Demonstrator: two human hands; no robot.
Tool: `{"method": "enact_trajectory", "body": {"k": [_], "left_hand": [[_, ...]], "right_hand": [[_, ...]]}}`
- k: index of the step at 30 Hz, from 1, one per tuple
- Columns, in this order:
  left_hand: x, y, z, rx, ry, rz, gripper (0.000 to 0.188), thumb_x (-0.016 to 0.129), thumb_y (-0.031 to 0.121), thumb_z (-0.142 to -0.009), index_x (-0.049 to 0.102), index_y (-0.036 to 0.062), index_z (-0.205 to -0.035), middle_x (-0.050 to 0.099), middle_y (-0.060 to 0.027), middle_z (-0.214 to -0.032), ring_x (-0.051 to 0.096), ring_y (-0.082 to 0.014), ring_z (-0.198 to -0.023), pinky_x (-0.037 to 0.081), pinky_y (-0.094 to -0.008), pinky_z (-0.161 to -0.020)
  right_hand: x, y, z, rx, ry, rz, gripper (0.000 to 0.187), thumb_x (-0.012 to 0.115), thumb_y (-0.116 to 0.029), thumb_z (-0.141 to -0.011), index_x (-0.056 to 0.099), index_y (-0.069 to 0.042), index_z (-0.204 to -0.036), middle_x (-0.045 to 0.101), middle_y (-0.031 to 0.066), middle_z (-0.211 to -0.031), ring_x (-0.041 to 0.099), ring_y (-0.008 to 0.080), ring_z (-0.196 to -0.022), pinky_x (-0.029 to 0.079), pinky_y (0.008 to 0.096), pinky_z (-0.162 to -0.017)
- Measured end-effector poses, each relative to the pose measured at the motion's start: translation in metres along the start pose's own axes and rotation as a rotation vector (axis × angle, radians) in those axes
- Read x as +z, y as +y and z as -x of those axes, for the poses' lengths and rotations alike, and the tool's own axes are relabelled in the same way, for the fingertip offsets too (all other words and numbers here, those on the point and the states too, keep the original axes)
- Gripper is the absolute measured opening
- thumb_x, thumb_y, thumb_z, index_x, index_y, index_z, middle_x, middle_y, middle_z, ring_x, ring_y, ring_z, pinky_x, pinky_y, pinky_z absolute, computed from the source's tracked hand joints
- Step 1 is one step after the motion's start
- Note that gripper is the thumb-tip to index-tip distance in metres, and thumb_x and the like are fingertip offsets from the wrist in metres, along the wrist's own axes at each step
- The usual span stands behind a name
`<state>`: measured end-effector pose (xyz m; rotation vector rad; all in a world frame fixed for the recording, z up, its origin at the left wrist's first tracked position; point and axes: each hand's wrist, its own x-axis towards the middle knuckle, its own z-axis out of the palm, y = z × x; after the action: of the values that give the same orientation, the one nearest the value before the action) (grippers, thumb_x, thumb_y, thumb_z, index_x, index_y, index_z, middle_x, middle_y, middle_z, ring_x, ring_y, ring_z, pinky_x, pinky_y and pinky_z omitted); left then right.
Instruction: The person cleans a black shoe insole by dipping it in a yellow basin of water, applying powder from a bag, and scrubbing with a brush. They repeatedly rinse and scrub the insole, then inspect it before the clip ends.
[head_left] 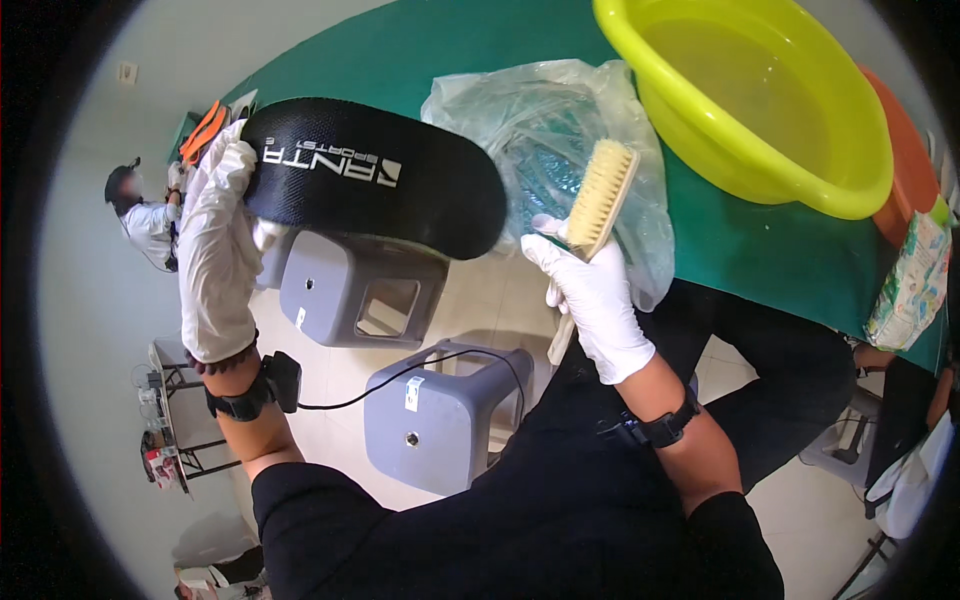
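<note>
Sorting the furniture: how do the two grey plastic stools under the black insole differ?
The farther grey plastic stool lies partly behind the black insole and shows a square side opening; the nearer grey plastic stool is fully in view with a black cable across its top. Both are grey, with a round hole.

Orange basin (905, 170) mostly hidden behind yellow basin (760, 100); brush (600, 200) handle hidden in right hand (595, 300)
</note>
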<state>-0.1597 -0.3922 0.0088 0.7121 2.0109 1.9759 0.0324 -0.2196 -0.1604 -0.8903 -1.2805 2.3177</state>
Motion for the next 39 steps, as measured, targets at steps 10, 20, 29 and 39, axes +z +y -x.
{"method": "enact_trajectory", "body": {"k": [10, 20, 29, 39], "left_hand": [[-0.013, -0.015, 0.009, -0.053, 0.188, 0.124, 0.029, 0.056, 0.014, -0.097, 0.058, -0.0014, -0.122, 0.068, -0.0073, -0.097, 0.068, -0.012, -0.072, 0.053, -0.0184, -0.047], [0.015, -0.082, 0.064, 0.083, 0.054, -0.33, 0.024, 0.057, 0.015, -0.094, 0.059, 0.0047, -0.116, 0.061, -0.0022, -0.103, 0.055, -0.0089, -0.087, 0.046, -0.0227, -0.074], [0.133, -0.145, 0.131, 0.472, -0.155, -0.548, 0.043, 0.077, -0.003, -0.068, 0.065, 0.0083, -0.107, 0.064, -0.0145, -0.108, 0.061, -0.031, -0.103, 0.047, -0.0386, -0.09], [0.146, -0.144, 0.137, 0.628, -0.223, -0.554, 0.049, 0.081, 0.003, -0.065, 0.068, 0.0117, -0.112, 0.064, -0.0115, -0.112, 0.059, -0.0267, -0.101, 0.044, -0.0368, -0.088]], "right_hand": [[0.001, 0.006, -0.002, 0.063, -0.078, -0.006, 0.029, 0.078, -0.012, -0.079, 0.055, -0.006, -0.097, 0.058, 0.0, -0.074, 0.049, 0.0056, -0.049, 0.039, 0.0195, -0.043], [-0.024, -0.01, 0.036, -0.089, 0.11, -0.051, 0.021, 0.073, 0.002, -0.079, 0.056, -0.006, -0.089, 0.059, 0.0015, -0.077, 0.057, 0.0083, -0.058, 0.047, 0.0209, -0.05], [-0.031, 0.022, 0.048, -0.196, 0.137, -0.155, 0.025, 0.073, 0.005, -0.079, 0.056, -0.004, -0.095, 0.059, 0.0007, -0.089, 0.061, 0.0095, -0.082, 0.051, 0.0243, -0.072], [-0.054, 0.012, 0.062, -0.245, 0.117, -0.247, 0.023, 0.068, 0.005, -0.083, 0.056, -0.006, -0.098, 0.057, -0.0009, -0.091, 0.056, 0.0068, -0.082, 0.048, 0.0216, -0.072]]}}
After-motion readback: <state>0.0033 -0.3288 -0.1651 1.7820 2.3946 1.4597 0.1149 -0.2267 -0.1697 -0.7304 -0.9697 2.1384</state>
